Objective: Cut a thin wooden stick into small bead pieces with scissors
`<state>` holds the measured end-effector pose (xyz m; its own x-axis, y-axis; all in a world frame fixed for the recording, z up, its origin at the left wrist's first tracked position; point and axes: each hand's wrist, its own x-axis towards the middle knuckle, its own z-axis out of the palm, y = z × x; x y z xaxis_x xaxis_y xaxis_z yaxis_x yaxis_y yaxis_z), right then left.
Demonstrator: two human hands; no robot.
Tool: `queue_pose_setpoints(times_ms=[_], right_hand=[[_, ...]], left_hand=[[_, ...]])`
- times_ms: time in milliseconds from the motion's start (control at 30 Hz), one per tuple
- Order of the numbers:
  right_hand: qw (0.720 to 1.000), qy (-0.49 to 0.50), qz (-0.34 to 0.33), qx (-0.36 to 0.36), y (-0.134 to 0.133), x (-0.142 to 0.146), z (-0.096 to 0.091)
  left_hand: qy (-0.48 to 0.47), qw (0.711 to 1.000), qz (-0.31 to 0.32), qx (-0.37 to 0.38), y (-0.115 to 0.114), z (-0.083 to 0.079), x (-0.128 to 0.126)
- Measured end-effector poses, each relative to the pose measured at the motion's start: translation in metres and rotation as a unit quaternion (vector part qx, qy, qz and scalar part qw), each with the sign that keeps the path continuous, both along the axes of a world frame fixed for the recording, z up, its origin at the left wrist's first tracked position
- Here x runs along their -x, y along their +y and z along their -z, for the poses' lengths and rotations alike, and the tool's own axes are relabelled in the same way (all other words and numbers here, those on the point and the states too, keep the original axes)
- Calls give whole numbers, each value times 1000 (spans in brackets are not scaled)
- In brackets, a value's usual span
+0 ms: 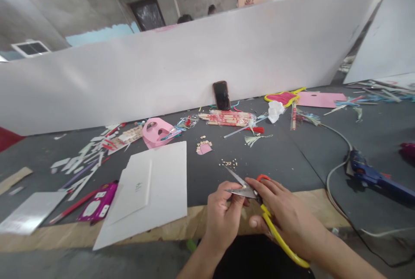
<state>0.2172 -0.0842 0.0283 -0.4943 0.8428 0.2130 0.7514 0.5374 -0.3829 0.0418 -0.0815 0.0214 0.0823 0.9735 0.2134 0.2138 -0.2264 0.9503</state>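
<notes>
My right hand (pixel 285 210) is wrapped round a pair of scissors (pixel 281 242) with yellow and orange handles. Its blades are spread, pointing left across my left hand. The fingers of my left hand (pixel 223 212) are pinched together beside the lower blade; a tiny pale bit shows between the blades, but what the fingers grip is mostly hidden. Just beyond the blade tips, several small pale cut pieces (pixel 229 163) lie scattered on the dark table. Farther off is a small pink card (pixel 204 148) edged with similar pieces.
A white board (pixel 168 184) lies to the left, near a purple packet (pixel 99 201). Wrapped chopsticks (pixel 228 118) lie at the back below a leaning phone (pixel 221 95). A blue glue gun (pixel 372 175) with its cable is at right. A white partition (pixel 162 71) closes the far side.
</notes>
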Motion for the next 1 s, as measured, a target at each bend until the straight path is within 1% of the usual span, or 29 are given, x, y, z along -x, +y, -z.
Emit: queue_pose_setpoints(times_ms=[133,267,333,467,633,700,900,1000], right_hand=[[1000,22,-7,-2,0,2,-3],[999,37,-20,10,-1,3,0],[999,36,-19,9,-1,3,2],[999,25,-15,16,1,4,2],[997,5,-7,77,4,8,-1],[996,-1,3,91,5,9,-2],[998,11,20,53,6,10,3],[999,4,17,38,6,11,4]], left_hand=[[-7,1000,6,1,0,3,0],[-44,999,5,19,0,5,-2],[-40,999,3,17,1,5,-2],[13,1000,-1,-5,2,2,0],[65,998,-21,-6,2,6,2],[81,996,-25,-9,3,9,3],[135,988,-64,-50,4,13,4],[153,983,-66,-71,5,13,4]])
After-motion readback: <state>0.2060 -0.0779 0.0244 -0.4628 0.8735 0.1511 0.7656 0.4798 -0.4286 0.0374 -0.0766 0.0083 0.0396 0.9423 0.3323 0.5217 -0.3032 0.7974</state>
